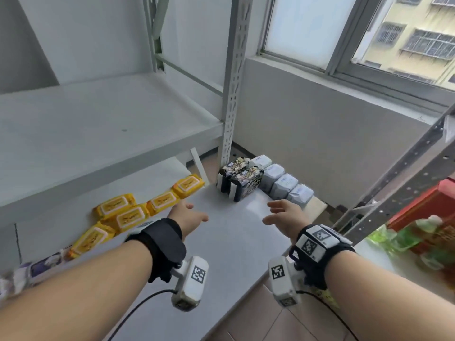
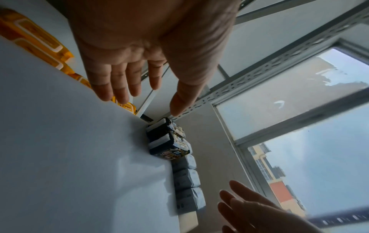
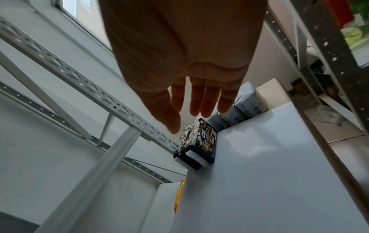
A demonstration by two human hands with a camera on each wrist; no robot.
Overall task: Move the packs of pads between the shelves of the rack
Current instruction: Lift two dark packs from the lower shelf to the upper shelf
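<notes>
Both hands hover empty over the white lower shelf board (image 1: 221, 232), fingers spread and relaxed: the left hand (image 1: 188, 217) and the right hand (image 1: 283, 217) reach forward side by side, palms turned in toward each other, gripping nothing. Straight ahead of them, at the far right corner of that board beside the perforated grey steel upright (image 1: 234, 94), stand two black-and-gold plastic packs of pads (image 1: 242, 179), touching each other. Just beyond them runs a row of pale grey soft packs (image 1: 283, 180), side by side. The black packs lie between the two hands' lines of reach, about equally near to each. Each stands on a narrow end, with its printed top upward. Flat yellow wipe packs (image 1: 128, 214) lie to the left, under the bare upper shelf (image 1: 98, 124).
</notes>
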